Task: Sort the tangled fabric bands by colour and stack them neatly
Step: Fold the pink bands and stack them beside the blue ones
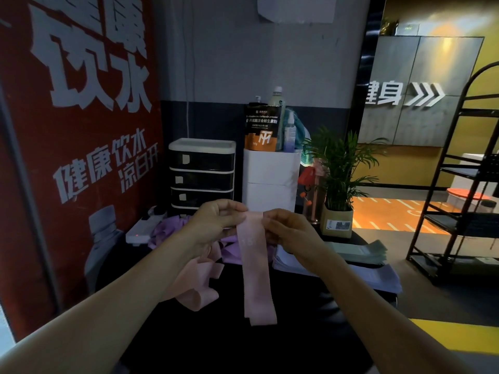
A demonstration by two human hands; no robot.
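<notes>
Head view, looking down at both hands held up over a dark table. Left hand and right hand are each pinching the top edge of one pink band, thumb and fingers curled onto the fabric, one hand at each upper corner. The band hangs straight down from between them, flat and untwisted, with its bottom end low over the table; can't tell if it actually touches.

Below the left hand and wrist there's a loose heap of more pink bands on the table, all folded over each other. Just behind and under both hands sits a purple pile, still tangled. Off to the right of the right hand is a tidy stack of pale green bands, lying on top of some white papers.

Further back past the hands: a small drawer unit, a white box with a powder pouch and bottles on it, and a potted plant. White power strip is off beyond the left hand.
</notes>
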